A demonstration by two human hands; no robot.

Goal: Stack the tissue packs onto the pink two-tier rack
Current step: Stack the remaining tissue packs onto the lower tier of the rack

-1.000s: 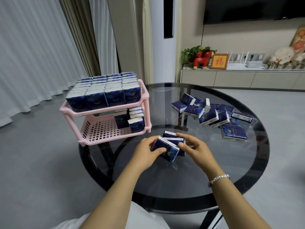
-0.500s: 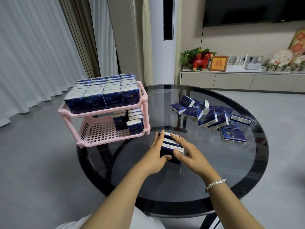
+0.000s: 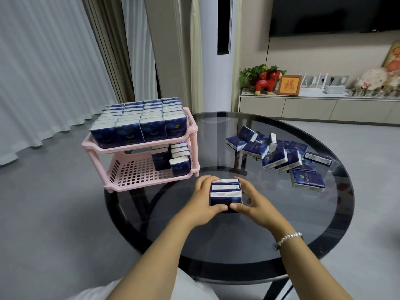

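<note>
Three tissue packs [image 3: 225,192] are pressed together in a neat bundle, standing on edge on the glass table [image 3: 281,245], just in front of the pink rack [image 3: 138,148] and a little to its right. The left hand [image 3: 204,202] clamps the bundle's left side, fingers curled around the far end and thumb across the near face. The right hand [image 3: 252,204] mirrors it on the right side, thumb meeting the left thumb at the front. Both hands are closed snugly on the bundle.

Now the rack itself: it sits on the table's left edge. Its top shelf [image 3: 173,141] is packed full, rows of dark blue packs [image 3: 140,122] standing upright side by side from front to back. The bottom shelf [image 3: 134,176] is mostly bare lattice, with a small group of upright packs [image 3: 173,159] tucked into its right end, against the right posts.

To the right of the rack, well apart from it, a loose heap of packs [image 3: 279,156] lies scattered across the glass, some flat, some tipped on edge and leaning on each other.

A beaded bracelet [image 3: 289,237] circles the right wrist. Far beyond the rack, a low cabinet [image 3: 303,107] stands along the wall.
</note>
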